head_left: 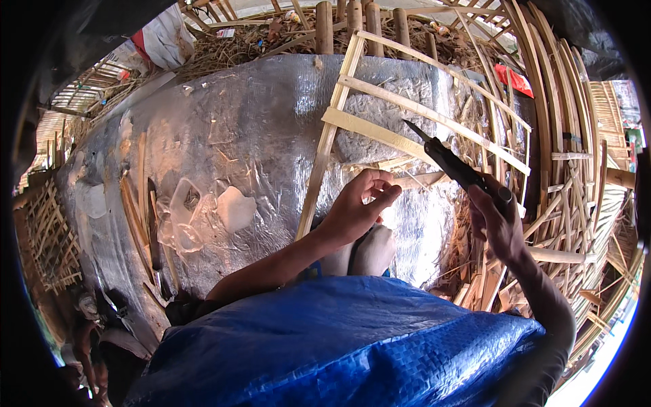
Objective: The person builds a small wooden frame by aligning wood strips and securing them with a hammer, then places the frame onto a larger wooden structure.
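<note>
A frame of pale bamboo or wooden strips (380, 133) lies in front of me, with several slats running across to the right. Part of it rests over a rough grey block (380, 112). My left hand (359, 209) is just below the lowest slat, thumb and forefinger brought together. Whatever sits in that pinch, if anything, is too small to make out. Raised on the right, my right hand (497, 220) grips a black knife-like tool (453, 161) by its thick handle. The dark pointed tip aims up and left, over the frame's slats.
A blue tarp (325, 332) covers my lap. Silvery sheeting (258, 122) spreads over the ground, holding a clear plastic bag (182, 220) and loose sticks (139, 214). Long bamboo strips (556, 115) stack up at right. Wooden posts (324, 28) stand at the back; a woven lattice (51, 237) is left.
</note>
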A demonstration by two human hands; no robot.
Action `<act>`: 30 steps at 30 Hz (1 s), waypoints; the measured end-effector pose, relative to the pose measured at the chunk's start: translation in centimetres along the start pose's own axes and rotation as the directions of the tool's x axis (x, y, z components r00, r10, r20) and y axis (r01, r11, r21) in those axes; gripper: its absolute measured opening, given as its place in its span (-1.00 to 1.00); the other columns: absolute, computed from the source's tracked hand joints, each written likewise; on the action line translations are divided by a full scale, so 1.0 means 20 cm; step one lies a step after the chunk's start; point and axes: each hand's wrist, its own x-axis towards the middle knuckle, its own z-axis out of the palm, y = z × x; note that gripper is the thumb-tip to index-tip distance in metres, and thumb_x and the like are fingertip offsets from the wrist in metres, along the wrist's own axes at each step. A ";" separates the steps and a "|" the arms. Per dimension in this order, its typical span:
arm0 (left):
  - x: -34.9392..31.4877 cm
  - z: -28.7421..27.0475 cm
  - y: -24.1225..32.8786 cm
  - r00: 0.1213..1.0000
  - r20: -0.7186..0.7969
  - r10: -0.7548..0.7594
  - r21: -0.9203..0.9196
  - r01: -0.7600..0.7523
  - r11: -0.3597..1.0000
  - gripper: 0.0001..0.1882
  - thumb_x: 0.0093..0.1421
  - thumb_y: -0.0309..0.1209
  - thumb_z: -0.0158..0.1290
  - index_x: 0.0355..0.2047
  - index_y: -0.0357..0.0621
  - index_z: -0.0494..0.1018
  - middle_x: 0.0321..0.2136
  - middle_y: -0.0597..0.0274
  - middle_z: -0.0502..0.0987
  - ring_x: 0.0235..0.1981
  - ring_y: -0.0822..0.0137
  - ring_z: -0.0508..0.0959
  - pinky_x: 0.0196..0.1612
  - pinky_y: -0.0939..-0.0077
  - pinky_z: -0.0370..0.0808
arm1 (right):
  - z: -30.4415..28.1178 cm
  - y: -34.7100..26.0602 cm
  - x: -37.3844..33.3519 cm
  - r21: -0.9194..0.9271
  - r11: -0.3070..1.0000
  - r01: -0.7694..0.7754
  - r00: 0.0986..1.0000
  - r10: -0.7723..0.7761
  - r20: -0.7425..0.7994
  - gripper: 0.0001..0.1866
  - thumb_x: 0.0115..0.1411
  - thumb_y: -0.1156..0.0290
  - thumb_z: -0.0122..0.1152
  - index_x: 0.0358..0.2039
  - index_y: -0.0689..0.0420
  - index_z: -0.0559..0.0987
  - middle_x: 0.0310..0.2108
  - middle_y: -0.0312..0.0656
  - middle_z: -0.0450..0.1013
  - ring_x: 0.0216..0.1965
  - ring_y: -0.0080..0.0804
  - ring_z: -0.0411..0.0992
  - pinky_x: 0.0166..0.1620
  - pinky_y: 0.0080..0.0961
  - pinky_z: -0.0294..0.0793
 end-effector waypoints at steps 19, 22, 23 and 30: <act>0.01 0.05 0.00 0.998 0.066 -0.016 0.076 0.011 0.997 -0.53 0.34 -0.18 0.04 0.11 -0.23 0.28 -0.12 0.19 0.45 -0.12 0.41 0.49 -0.29 0.54 0.48 | -0.20 0.04 0.13 -0.260 0.963 -0.066 0.998 0.070 0.003 -0.55 0.36 0.06 0.09 -0.24 0.26 0.62 -0.81 -0.42 0.20 -0.77 -0.70 0.17 -0.69 -0.56 0.23; 0.00 0.07 -0.01 0.997 0.078 -0.022 0.076 0.016 0.997 -0.54 0.34 -0.20 0.05 0.11 -0.22 0.28 -0.12 0.19 0.45 -0.12 0.42 0.49 -0.30 0.55 0.48 | -0.20 0.04 0.13 -0.242 0.963 -0.120 0.991 0.130 0.028 -0.54 0.36 0.03 0.07 -0.26 0.24 0.63 -0.81 -0.43 0.18 -0.77 -0.70 0.16 -0.67 -0.57 0.24; 0.00 0.07 -0.01 0.997 0.071 -0.031 0.088 0.025 0.996 -0.54 0.34 -0.21 0.05 0.11 -0.22 0.28 -0.13 0.20 0.45 -0.12 0.42 0.49 -0.30 0.55 0.48 | -0.20 0.03 0.14 -0.253 0.961 -0.112 0.991 0.128 0.045 -0.52 0.36 0.01 0.06 -0.26 0.24 0.63 -0.81 -0.43 0.18 -0.77 -0.70 0.15 -0.66 -0.56 0.24; -0.02 0.09 -0.01 0.995 0.093 -0.036 0.089 0.027 0.996 -0.53 0.32 -0.20 0.08 0.10 -0.22 0.29 -0.15 0.22 0.46 -0.12 0.44 0.48 -0.31 0.55 0.50 | -0.24 0.01 0.16 -0.292 0.941 -0.169 0.979 0.194 0.060 -0.49 0.35 -0.03 0.06 -0.26 0.24 0.63 -0.79 -0.43 0.17 -0.75 -0.68 0.15 -0.62 -0.53 0.26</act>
